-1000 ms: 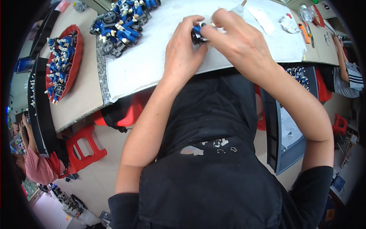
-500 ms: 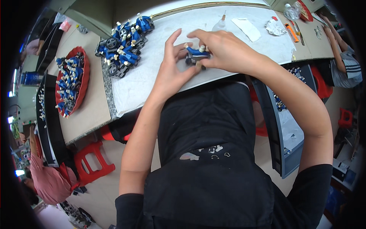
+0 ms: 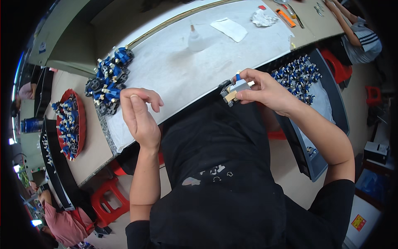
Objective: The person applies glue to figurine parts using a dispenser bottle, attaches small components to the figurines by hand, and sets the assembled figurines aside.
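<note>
Pinched between the thumb and fingers of my right hand (image 3: 265,92) is a small toy vehicle (image 3: 238,86) with grey, tan and blue parts and dark wheels. It is held tilted above my lap, just off the table's front edge. My left hand (image 3: 143,120) is raised over the left part of the table with its fingers loosely bent and apart, and nothing shows in it. Close beyond it lies a heap of blue toy figures with dark wheels (image 3: 108,79). To the right of my lap, a grey tray (image 3: 304,155) holds many small blue and white figures (image 3: 298,76).
A white sheet (image 3: 166,62) covers the table, with a clear squeeze bottle (image 3: 195,40), a folded tissue (image 3: 229,29) and crumpled paper (image 3: 264,18) on it. Farther right lies an orange cutter (image 3: 286,18). A red basket (image 3: 83,120) of figures stands left. Other people sit at both sides.
My hands have parted. The right has carried the toy vehicle toward the tray and my lap; the left has let go and moved left toward the heap. The view has also shifted.
</note>
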{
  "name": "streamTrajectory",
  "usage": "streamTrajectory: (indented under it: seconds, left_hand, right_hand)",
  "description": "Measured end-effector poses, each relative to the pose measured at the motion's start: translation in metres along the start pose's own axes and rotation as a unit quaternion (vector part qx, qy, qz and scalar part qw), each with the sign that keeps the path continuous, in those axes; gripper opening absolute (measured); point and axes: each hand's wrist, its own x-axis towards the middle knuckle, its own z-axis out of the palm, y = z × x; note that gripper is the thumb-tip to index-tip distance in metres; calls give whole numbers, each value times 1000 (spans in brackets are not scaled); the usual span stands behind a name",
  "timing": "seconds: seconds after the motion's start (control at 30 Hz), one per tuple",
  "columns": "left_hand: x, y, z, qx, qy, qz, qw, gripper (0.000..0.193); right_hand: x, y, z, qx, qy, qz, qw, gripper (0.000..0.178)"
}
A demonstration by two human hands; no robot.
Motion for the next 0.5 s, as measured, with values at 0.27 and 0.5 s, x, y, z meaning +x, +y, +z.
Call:
streamTrajectory:
  seconds: [0.27,0.5]
  left_hand:
    - [-16,-23,60,-29,-111,-213,970,32]
    - [-14,-21,123,-96,-195,-276,936,49]
  right_hand:
    - [-33,21,-9,233,72,7,970,36]
    - [-44,26,10,367,-59,123,920,34]
